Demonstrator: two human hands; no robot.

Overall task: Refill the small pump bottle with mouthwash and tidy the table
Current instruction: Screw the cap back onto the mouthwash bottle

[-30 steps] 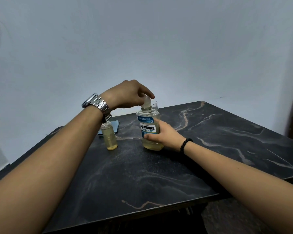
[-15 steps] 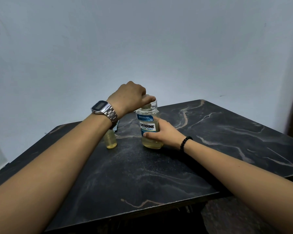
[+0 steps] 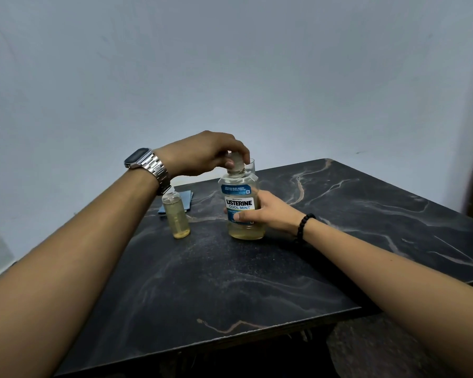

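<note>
where the dark marbled worktop point(image 3: 257, 282) fills the lower half of the frame, two bottles stand upright near its middle: one large mouthwash bottle point(image 3: 242, 205) and one small pump bottle point(image 3: 177, 216), just to its left and apart from it. one clear glass point(image 3: 249, 167) shows behind the large bottle's neck, and one blue flat thing point(image 3: 187, 199) lies behind the small bottle; what it is i cannot tell.

two hands are at work. the left hand point(image 3: 202, 155), with a metal watch point(image 3: 145, 162) on its wrist, reaches in from the left with fingers curled round the pale cap point(image 3: 236, 160) atop the large bottle. the right hand point(image 3: 268, 212), with one black bead bracelet point(image 3: 303, 223), wraps the bottle's lower body, thumb across the front.

the large bottle is clear, with a blue and white label reading listerine cool mint, and holds yellowish liquid in its lower part. the small bottle is clear too, filled most of the way with the same yellowish liquid; its top is partly hidden by the left wrist.
</note>
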